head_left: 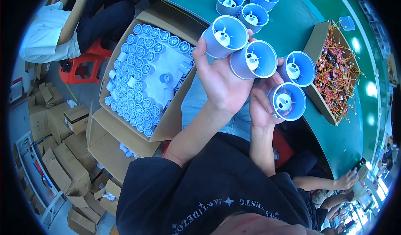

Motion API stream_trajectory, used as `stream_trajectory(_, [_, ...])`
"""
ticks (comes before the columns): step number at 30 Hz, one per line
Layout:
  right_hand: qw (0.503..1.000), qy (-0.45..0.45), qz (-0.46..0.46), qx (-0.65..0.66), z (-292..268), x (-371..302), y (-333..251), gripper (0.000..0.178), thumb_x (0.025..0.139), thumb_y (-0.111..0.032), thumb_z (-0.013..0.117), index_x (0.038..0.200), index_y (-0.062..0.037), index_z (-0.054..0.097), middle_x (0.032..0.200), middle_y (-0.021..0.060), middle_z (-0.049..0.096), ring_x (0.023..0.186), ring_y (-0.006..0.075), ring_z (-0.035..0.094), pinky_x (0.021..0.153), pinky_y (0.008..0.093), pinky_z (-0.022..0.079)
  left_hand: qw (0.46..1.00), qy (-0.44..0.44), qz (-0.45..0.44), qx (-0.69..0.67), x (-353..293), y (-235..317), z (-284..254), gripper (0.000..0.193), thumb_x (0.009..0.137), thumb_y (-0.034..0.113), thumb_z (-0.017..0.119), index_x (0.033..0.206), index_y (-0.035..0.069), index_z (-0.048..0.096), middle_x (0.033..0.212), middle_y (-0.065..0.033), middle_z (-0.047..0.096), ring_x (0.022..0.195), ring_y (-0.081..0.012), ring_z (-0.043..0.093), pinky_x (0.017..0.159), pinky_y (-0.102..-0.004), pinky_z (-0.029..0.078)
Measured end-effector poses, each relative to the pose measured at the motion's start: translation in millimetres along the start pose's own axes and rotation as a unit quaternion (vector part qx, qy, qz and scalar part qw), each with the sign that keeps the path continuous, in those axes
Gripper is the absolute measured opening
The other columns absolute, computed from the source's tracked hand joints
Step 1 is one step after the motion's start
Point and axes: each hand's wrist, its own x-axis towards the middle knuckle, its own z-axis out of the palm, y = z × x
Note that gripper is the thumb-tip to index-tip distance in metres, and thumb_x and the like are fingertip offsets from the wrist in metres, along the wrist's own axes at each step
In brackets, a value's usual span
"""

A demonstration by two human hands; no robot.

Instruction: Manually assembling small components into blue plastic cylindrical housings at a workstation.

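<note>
My left hand (pixel 223 82) is closed around two white cup-shaped plastic housings, an upper one (pixel 215 46) and a lower one (pixel 242 68). Inside each, a round hub sits at the bottom with thin ribs about it. Two more housings of the same kind, one above (pixel 308 74) and one below (pixel 295 109), are gripped in my right hand (pixel 261 105). All four open mouths face up toward me. The hands are close together over my lap, near the edge of the green table (pixel 288 30). Some of my right fingers are hidden behind the housings.
Several similar housings (pixel 229 1) stand at the table's far side. To the right, a cardboard tray (pixel 319 95) holds tangled orange and red wires. An open carton (pixel 171 118) of small white cylinders stands left. A person sits by a red stool (pixel 85 66); flattened boxes (pixel 69 168) lie lower left.
</note>
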Motion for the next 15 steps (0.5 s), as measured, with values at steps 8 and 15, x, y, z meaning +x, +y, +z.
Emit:
stream_trajectory(8, [0.997, 0.058, -0.056, 0.013, -15.9, 10.0, -8.9, 0.058, 0.087, -0.035, 0.052, 0.132, 0.0006, 0.042, 0.123, 0.0144, 0.054, 0.1, 0.0192, 0.058, 0.045, 0.0277, 0.045, 0.973, -0.071, 0.125, 0.183, 21.1, 1.1, -32.7, 0.067, 0.086, 0.053, 0.051, 0.131, 0.004, 0.042, 0.126, -0.0177, 0.051, 0.12, -0.031, 0.049, 0.104, -0.0471, 0.036])
stream_trajectory(15, [0.982, 0.078, -0.142, -0.098, -19.3, 26.5, -16.9, 0.051, 0.087, -0.03, 0.054, 0.128, -0.0011, 0.047, 0.124, 0.0155, 0.054, 0.101, 0.0217, 0.059, 0.059, 0.0323, 0.048, 0.846, -0.164, 0.213, 0.461, 35.6, 10.6, -58.9, 0.072, 0.077, 0.025, 0.071, 0.132, 0.002, 0.03, 0.126, -0.0203, 0.048, 0.121, -0.0324, 0.048, 0.105, -0.0461, 0.036])
